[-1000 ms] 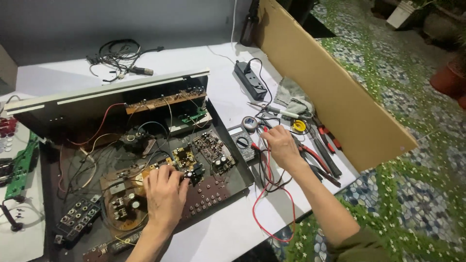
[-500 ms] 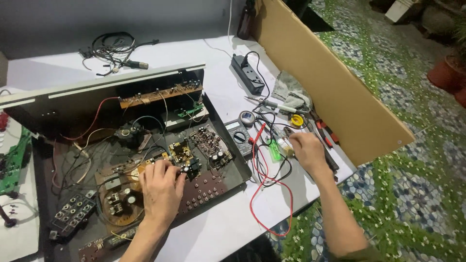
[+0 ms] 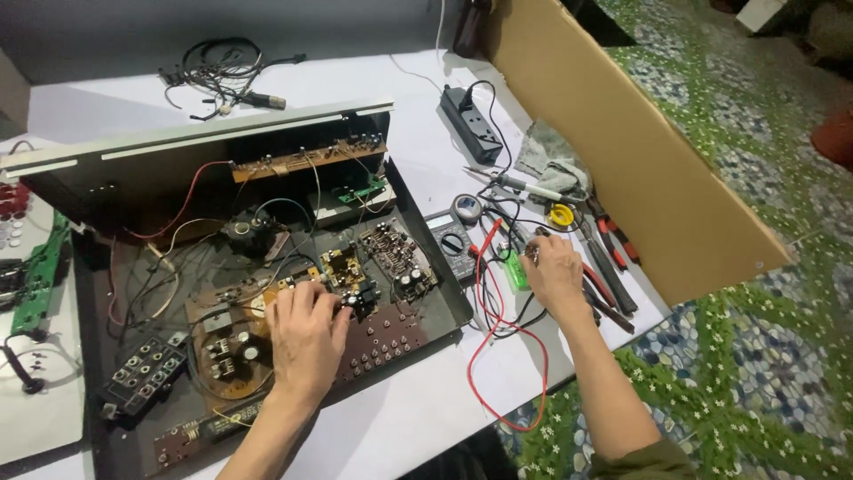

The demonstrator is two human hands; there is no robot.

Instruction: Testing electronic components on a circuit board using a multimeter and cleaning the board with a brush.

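Green circuit board [image 3: 40, 267] lies at the far left edge of the white surface [image 3: 426, 418], beside the opened amplifier chassis [image 3: 267, 293] that fills the middle. On that chassis the left hand [image 3: 306, 338] rests palm down, fingers spread and pressing the small boards near a cluster of capacitors [image 3: 360, 298]; it grips nothing that I can make out, and it has hardly moved over the last second. Right of the chassis sits a multimeter [image 3: 453, 240] with red test leads [image 3: 498, 356] looping toward the near edge. The right hand [image 3: 555, 276] has slid away from the meter and down among the tools, and now hovers over a small green object [image 3: 517, 271], fingers curled; whether they are pinching something I cannot tell, since the knuckles hide the tips. Red-handled pliers [image 3: 613, 236] and a yellow solder reel [image 3: 561, 214] lie just beyond it, a soldering iron [image 3: 524, 185] and black power strip [image 3: 471, 124] farther off, and a tilted cardboard sheet [image 3: 622, 142] walls the right side. So one hand steadies the boards while the other hunts through the tools.
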